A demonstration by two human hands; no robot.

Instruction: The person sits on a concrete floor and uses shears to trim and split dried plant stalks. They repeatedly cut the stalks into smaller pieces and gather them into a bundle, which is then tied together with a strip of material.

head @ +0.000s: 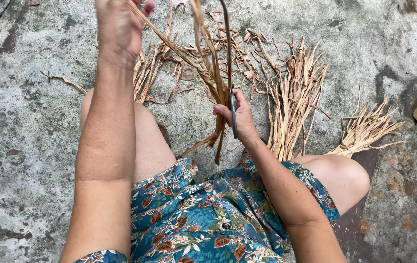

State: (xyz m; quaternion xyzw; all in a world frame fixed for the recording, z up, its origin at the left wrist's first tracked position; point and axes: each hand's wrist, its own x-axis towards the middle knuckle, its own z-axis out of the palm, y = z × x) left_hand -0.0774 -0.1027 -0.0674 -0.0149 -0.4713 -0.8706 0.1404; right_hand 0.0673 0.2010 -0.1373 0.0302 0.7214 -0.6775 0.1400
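Dry leaf strips between left hand and right hand; loose bundles beyond

Tan dried leaf strips, mottled grey concrete floor, and teal floral-print garment with rust-brown leaves.

Dried leaf strips — both hands' grip
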